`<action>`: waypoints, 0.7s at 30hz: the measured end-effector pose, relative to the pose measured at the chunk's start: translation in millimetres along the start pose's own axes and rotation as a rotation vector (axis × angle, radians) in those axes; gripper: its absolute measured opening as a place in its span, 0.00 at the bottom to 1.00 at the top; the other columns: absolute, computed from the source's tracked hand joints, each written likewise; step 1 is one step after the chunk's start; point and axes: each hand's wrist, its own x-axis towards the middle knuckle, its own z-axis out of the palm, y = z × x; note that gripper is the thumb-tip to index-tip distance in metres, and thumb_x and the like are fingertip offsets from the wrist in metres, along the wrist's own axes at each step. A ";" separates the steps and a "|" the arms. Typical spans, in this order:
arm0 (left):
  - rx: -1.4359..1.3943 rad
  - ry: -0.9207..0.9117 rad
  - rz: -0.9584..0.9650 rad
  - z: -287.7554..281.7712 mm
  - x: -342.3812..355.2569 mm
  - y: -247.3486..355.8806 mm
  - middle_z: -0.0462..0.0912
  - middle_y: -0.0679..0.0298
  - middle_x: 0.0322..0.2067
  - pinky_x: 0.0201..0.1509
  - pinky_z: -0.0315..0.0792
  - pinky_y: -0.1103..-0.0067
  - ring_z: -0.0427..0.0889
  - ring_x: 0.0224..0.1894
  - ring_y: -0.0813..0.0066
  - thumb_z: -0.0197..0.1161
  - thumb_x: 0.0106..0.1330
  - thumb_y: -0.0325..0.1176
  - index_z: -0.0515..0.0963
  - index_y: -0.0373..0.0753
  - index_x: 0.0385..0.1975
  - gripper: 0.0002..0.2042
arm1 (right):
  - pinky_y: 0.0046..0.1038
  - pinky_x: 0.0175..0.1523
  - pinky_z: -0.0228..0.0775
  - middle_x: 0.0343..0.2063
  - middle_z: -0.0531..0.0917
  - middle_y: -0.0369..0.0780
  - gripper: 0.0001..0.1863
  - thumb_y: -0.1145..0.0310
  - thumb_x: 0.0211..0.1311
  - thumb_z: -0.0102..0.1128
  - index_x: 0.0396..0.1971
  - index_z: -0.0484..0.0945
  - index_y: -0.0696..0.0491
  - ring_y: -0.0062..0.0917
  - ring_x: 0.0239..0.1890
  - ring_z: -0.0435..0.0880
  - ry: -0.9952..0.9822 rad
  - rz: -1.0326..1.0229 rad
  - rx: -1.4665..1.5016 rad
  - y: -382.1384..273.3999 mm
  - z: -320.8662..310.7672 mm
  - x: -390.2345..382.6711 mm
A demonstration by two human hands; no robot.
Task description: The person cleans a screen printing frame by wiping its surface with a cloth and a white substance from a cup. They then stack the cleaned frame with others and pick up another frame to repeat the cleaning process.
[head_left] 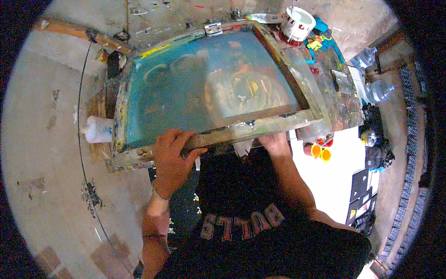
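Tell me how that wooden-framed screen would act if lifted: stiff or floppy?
The wooden frame would probably stay stiff, since its wood looks thick. The mesh inside looks thin and stretched flat, so it might give if poked. With a metal fitting on its far side, perhaps a hinge, the frame may swing up rather than slide.

Paint-flecked grey wall (169, 11), scuffed grey floor (51, 204), bright white surface (325, 186) at right.

"How is the wooden screen-printing frame (278, 120) finished?"

"Its rails are stained with paint; teal mesh (162, 102) is stretched between them, and pale marks are seen on the right half."

"How is it placed?"

"Askew, its near rail being angled farther away at the right."
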 end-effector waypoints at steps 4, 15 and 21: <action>-0.026 0.008 0.015 -0.6 2.2 0.7 0.77 0.59 0.38 0.46 0.69 0.66 0.74 0.41 0.56 0.76 0.45 0.39 0.81 0.41 0.41 0.22 | 0.40 0.63 0.64 0.55 0.74 0.43 0.24 0.59 0.70 0.50 0.62 0.64 0.51 0.34 0.56 0.72 0.107 -0.194 -0.455 11.2 -8.2 25.1; -0.042 0.047 0.027 -5.1 4.1 3.2 0.76 0.60 0.37 0.45 0.69 0.66 0.74 0.41 0.57 0.76 0.45 0.40 0.81 0.41 0.41 0.22 | 0.37 0.60 0.66 0.51 0.76 0.42 0.22 0.59 0.69 0.53 0.59 0.68 0.52 0.31 0.52 0.73 0.103 -0.238 -0.538 -3.0 -19.5 27.2; -0.024 -0.024 -0.024 -9.0 3.3 4.0 0.76 0.60 0.37 0.45 0.68 0.65 0.74 0.40 0.56 0.76 0.46 0.43 0.81 0.41 0.40 0.22 | 0.35 0.58 0.68 0.49 0.77 0.41 0.21 0.59 0.69 0.55 0.57 0.70 0.52 0.30 0.50 0.74 0.111 -0.183 -0.391 -17.6 -23.4 53.6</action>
